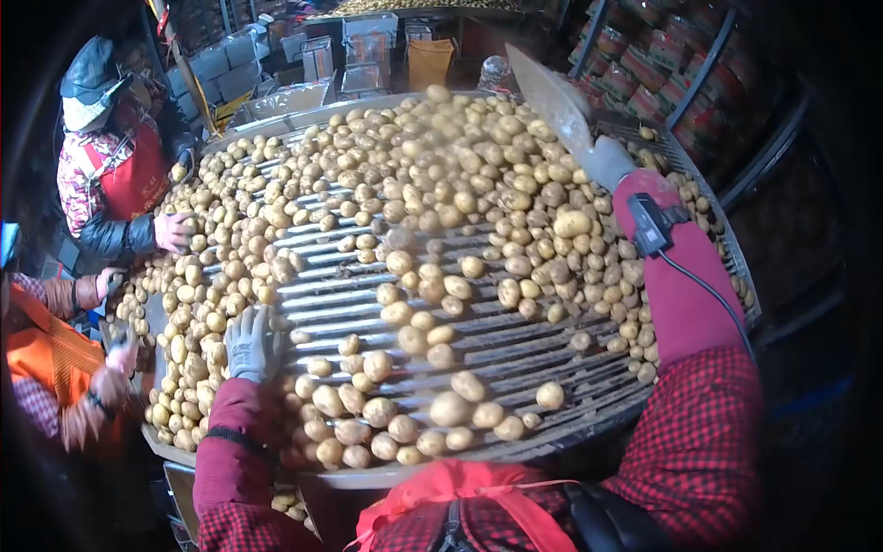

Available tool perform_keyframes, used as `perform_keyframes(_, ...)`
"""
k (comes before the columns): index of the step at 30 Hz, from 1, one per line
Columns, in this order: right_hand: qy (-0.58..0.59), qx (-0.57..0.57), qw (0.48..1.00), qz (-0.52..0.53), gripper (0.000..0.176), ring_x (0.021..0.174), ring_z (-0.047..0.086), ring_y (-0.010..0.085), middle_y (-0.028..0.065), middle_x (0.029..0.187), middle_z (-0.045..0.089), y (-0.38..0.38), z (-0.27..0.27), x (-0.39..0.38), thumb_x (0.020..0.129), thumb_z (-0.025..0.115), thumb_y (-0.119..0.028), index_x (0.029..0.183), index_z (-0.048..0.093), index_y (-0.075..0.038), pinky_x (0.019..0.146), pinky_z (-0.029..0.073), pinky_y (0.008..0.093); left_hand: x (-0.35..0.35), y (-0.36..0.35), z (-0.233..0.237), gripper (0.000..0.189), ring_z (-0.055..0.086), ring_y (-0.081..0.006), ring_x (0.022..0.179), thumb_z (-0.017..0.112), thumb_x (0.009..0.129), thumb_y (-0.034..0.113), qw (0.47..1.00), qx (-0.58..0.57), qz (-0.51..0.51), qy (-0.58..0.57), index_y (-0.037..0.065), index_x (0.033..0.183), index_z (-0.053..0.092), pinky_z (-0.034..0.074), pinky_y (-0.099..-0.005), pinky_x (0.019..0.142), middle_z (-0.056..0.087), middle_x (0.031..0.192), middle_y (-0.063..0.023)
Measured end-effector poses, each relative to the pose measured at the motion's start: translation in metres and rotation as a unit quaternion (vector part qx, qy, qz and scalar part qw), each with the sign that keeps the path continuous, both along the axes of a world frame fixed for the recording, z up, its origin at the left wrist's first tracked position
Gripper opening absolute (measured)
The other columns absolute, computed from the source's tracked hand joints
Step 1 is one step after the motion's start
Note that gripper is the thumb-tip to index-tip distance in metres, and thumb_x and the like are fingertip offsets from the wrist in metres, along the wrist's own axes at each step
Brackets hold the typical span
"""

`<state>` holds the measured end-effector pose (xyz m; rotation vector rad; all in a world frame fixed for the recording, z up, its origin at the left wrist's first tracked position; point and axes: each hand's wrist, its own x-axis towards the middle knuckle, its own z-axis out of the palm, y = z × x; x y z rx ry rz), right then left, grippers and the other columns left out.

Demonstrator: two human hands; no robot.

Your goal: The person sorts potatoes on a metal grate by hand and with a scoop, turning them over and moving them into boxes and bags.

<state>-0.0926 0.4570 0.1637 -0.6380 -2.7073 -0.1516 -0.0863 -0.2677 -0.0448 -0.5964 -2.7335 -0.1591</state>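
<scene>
My left hand (253,345), in a grey glove, lies over the potatoes at the left of the slatted table, its fingers stretched out. My right hand (609,164), gloved too, reaches to the far right side and is closed on the near end of a long flat board (552,101). The board stands tilted at the far right edge of the potato heap (441,166). Many potatoes (570,224) are piled along the back and right. Between my arms, loose potatoes (377,365) lie scattered on bare metal slats (322,285).
Two people in aprons stand at the left edge; one person's hand (173,232) touches potatoes. Behind the table are an orange crate (430,64) and clear bins (366,69). Filled red sacks (671,51) sit on a rack at the right. A metal rim (395,476) borders my side.
</scene>
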Motion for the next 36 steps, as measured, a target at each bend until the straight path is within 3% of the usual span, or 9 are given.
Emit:
perform_keyframes(2, -0.108, -0.015, 0.992, 0.06, 0.062, 0.066, 0.073, 0.0304, 0.0221, 0.082, 0.073, 0.009, -0.018, -0.039, 0.092, 0.063, -0.052, 0.094, 0.069, 0.01, 0.06, 0.056, 0.0409, -0.003, 0.007, 0.014, 0.057, 0.046, -0.0368, 0.132, 0.068, 0.086, 0.032, 0.998, 0.022, -0.021, -0.06, 0.014, 0.139, 0.054, 0.032, -0.0524, 0.112, 0.054, 0.137, -0.0157)
perform_keyframes(6, -0.096, -0.202, 0.975, 0.0, 0.063, 0.054, 0.065, 0.0221, 0.0125, 0.074, 0.07, -0.007, -0.056, -0.07, 0.092, 0.061, -0.059, 0.092, 0.07, 0.003, 0.049, 0.051, 0.0375, 0.0, 0.01, 0.008, 0.062, 0.043, -0.0439, 0.133, 0.069, 0.086, 0.033, 0.998, 0.036, -0.028, -0.039, 0.014, 0.142, 0.052, 0.03, -0.0563, 0.112, 0.052, 0.139, -0.0198)
perform_keyframes(9, -0.165, -0.284, 0.944, 0.007, 0.044, 0.049, 0.058, 0.0143, 0.0053, 0.07, 0.067, -0.057, -0.033, -0.045, 0.095, 0.063, -0.047, 0.09, 0.068, -0.004, 0.042, 0.045, 0.0313, 0.002, 0.012, 0.01, 0.063, 0.04, -0.0467, 0.135, 0.069, 0.088, 0.034, 0.997, 0.033, -0.015, -0.063, 0.013, 0.144, 0.052, 0.028, -0.0588, 0.114, 0.049, 0.142, -0.0231)
perform_keyframes(11, -0.123, -0.363, 0.918, -0.106, 0.038, 0.049, 0.059, 0.0145, 0.0058, 0.07, 0.067, -0.092, -0.034, -0.039, 0.095, 0.064, -0.041, 0.09, 0.067, -0.003, 0.042, 0.045, 0.0305, 0.002, 0.015, 0.01, 0.061, 0.04, -0.0474, 0.136, 0.069, 0.088, 0.034, 0.997, 0.035, -0.004, -0.074, 0.012, 0.143, 0.054, 0.027, -0.0593, 0.115, 0.049, 0.143, -0.0237)
perform_keyframes(13, -0.154, -0.312, 0.937, 0.036, 0.032, 0.049, 0.059, 0.0138, 0.0057, 0.07, 0.067, -0.043, -0.072, -0.049, 0.095, 0.064, -0.034, 0.091, 0.066, -0.002, 0.042, 0.046, 0.0299, 0.002, 0.015, 0.012, 0.059, 0.04, -0.0474, 0.136, 0.069, 0.088, 0.033, 0.997, 0.037, -0.01, -0.07, 0.012, 0.142, 0.055, 0.026, -0.0597, 0.115, 0.049, 0.143, -0.0246)
perform_keyframes(16, -0.11, -0.442, 0.89, -0.02, 0.03, 0.05, 0.06, 0.0146, 0.0066, 0.07, 0.067, -0.128, -0.031, -0.029, 0.094, 0.065, -0.03, 0.091, 0.067, -0.001, 0.041, 0.045, 0.0311, 0.002, 0.016, 0.01, 0.057, 0.039, -0.0482, 0.137, 0.069, 0.088, 0.031, 0.998, 0.04, -0.012, -0.055, 0.011, 0.141, 0.057, 0.026, -0.0597, 0.115, 0.049, 0.143, -0.0253)
perform_keyframes(19, -0.105, -0.405, 0.908, -0.009, 0.029, 0.052, 0.061, 0.0151, 0.0079, 0.071, 0.068, -0.147, -0.068, -0.033, 0.093, 0.067, -0.029, 0.089, 0.067, 0.0, 0.039, 0.045, 0.0317, 0.003, 0.018, 0.011, 0.058, 0.039, -0.0481, 0.137, 0.069, 0.089, 0.032, 0.997, 0.045, -0.008, -0.064, 0.011, 0.141, 0.056, 0.026, -0.0601, 0.115, 0.049, 0.143, -0.026)
perform_keyframes(25, -0.121, -0.553, 0.813, -0.135, 0.023, 0.052, 0.056, 0.0161, 0.0067, 0.073, 0.065, -0.256, -0.082, -0.038, 0.096, 0.065, -0.024, 0.098, 0.068, -0.002, 0.044, 0.042, 0.031, 0.003, 0.017, 0.01, 0.057, 0.039, -0.0472, 0.136, 0.068, 0.089, 0.032, 0.996, 0.041, 0.0, -0.073, 0.013, 0.141, 0.056, 0.026, -0.0595, 0.115, 0.047, 0.145, -0.0251)
perform_keyframes(36, -0.063, -0.65, 0.757, 0.029, 0.025, 0.05, 0.056, 0.0149, 0.0064, 0.074, 0.069, -0.356, -0.139, -0.117, 0.092, 0.068, -0.027, 0.093, 0.07, -0.002, 0.044, 0.043, 0.0313, 0.003, 0.021, 0.011, 0.057, 0.039, -0.0469, 0.135, 0.068, 0.088, 0.031, 0.997, 0.04, 0.006, -0.072, 0.013, 0.141, 0.056, 0.025, -0.0606, 0.114, 0.047, 0.144, -0.025)
